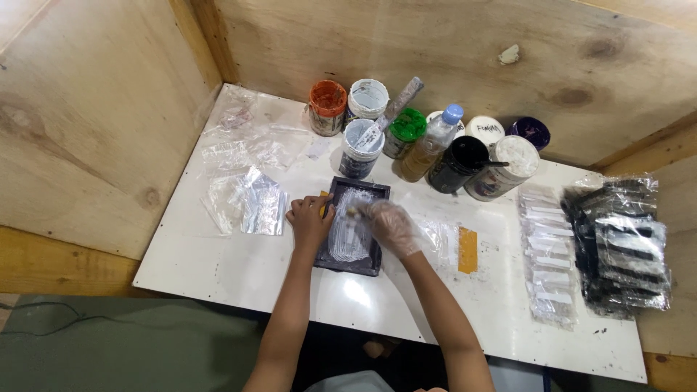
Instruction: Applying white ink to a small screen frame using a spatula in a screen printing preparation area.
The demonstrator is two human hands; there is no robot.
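Observation:
A small dark rectangular frame smeared with white paint lies on the white table. My bare left hand presses on the frame's left edge and holds it down. My right hand, in a thin clear plastic glove, rests over the frame's right side with its fingers closed on a small tool whose wooden end pokes out towards the paint. The tool's blade is hidden under the glove.
Several paint tubs stand at the back: orange, white with a spatula, green, black. A plastic bottle stands among them. Clear bags lie left; packed pieces and an orange card lie right. Plywood walls enclose the table.

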